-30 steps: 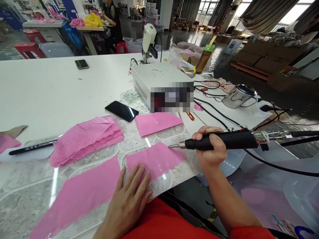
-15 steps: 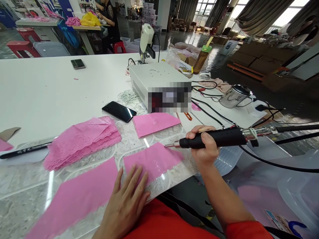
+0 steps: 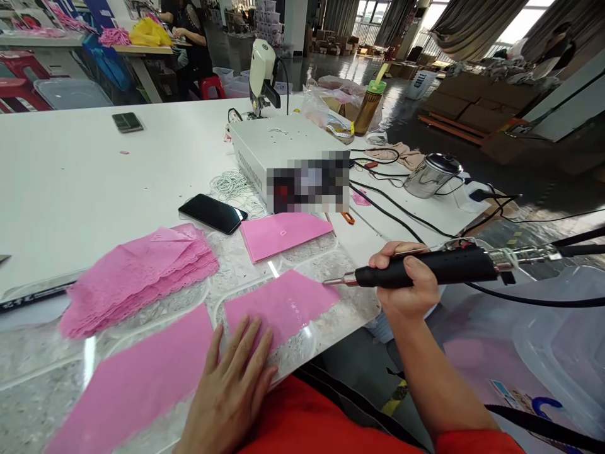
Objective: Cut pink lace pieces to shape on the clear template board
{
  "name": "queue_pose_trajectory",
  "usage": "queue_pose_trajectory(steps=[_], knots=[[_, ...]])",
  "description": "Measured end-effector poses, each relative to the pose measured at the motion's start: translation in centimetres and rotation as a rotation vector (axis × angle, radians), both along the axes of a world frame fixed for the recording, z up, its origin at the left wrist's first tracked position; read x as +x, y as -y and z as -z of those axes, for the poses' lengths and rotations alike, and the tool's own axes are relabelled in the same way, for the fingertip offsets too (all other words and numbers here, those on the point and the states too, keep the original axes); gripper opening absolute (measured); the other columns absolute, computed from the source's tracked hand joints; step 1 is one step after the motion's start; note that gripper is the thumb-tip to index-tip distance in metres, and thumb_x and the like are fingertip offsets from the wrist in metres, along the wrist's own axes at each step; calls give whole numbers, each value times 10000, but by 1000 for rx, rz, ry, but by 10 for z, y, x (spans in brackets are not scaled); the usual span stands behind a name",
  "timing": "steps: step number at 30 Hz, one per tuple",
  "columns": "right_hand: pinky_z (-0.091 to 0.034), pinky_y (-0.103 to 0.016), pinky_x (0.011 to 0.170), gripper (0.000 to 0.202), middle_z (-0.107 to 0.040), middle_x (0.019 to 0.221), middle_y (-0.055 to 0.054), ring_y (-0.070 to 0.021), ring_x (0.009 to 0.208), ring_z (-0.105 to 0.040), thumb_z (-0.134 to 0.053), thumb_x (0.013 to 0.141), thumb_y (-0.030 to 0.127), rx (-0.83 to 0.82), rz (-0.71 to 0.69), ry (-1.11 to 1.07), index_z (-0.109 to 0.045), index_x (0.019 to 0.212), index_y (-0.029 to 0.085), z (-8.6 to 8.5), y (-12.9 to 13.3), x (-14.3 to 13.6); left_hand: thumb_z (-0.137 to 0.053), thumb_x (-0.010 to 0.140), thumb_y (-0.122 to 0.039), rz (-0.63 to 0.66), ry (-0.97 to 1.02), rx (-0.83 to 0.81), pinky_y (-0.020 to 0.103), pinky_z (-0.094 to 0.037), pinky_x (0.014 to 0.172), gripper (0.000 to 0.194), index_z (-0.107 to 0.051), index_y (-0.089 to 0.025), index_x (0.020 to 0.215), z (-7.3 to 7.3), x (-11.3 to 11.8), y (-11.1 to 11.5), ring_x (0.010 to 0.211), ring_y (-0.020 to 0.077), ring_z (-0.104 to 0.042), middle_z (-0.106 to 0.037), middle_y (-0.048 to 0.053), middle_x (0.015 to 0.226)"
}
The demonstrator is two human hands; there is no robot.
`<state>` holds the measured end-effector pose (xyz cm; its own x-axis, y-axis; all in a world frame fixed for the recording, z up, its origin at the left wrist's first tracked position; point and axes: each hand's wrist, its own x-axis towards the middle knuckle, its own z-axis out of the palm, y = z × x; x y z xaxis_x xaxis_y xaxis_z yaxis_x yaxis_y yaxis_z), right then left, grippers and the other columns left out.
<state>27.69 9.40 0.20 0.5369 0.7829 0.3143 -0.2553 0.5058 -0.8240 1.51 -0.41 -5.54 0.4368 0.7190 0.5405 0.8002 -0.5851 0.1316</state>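
My right hand point(image 3: 410, 280) is wrapped round a black corded handheld tool point(image 3: 425, 268) with a thin metal tip. The tip points left and meets the right-hand edge of a small pink fabric piece point(image 3: 283, 299); contact cannot be judged exactly. My left hand point(image 3: 236, 372) lies flat, fingers spread, its fingertips on the lower left part of that piece. Left of it is a larger pink fabric piece point(image 3: 137, 384). Behind lie a pile of lace-edged pink fabric point(image 3: 142, 271) and a neat stack of pink pieces point(image 3: 286, 234).
A grey-white metal box point(image 3: 288, 142) with a blurred front stands beyond the pink stack. Nearby are a phone point(image 3: 212, 213), loose white cord point(image 3: 232, 184) and an orange-handled tool point(image 3: 348, 218). Black cables point(image 3: 392, 211) cross the right side. A clear bin point(image 3: 558, 328) stands below right.
The tool's tip has moved right and slightly down along the small piece's upper right edge, with my right hand. My left hand stays flat on the fabric. The view has shifted slightly.
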Motion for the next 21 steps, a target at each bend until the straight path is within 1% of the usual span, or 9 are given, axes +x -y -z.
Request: queue_pose_trajectory(steps=[7,12,16,21], knots=[[-477,-285,507,107,-576,683,10,-97,500,-521,-582,668,288,13,-21,38,-557,702,190,3,-2,-4,-518,933,-243,-8,11,-11,497,-191,1181,345,-583,-144,1258,1,1,0,1324,274,-452,-592,131,1315],[-486,-286,514,98,-576,677,14,-97,505,-525,-589,667,276,12,-18,45,-548,696,192,2,-1,-4,-510,937,-242,-1,12,-11,493,-182,1185,344,-585,-142,1258,1,0,0,1327,271,-449,-590,132,1318],[-478,-282,507,92,-577,681,13,-93,499,-526,-574,645,266,-4,17,-5,-564,684,184,1,2,5,-512,936,-242,-2,15,-17,493,-181,1185,346,-584,-142,1259,1,0,0,1323,272,-454,-590,131,1318],[-458,-278,476,97,-553,647,19,-95,473,-507,-564,618,269,-14,72,-1,-551,668,187,0,9,20,-512,936,-242,5,1,-13,497,-176,1186,363,-567,-154,1283,1,0,0,1344,270,-427,-587,129,1322]])
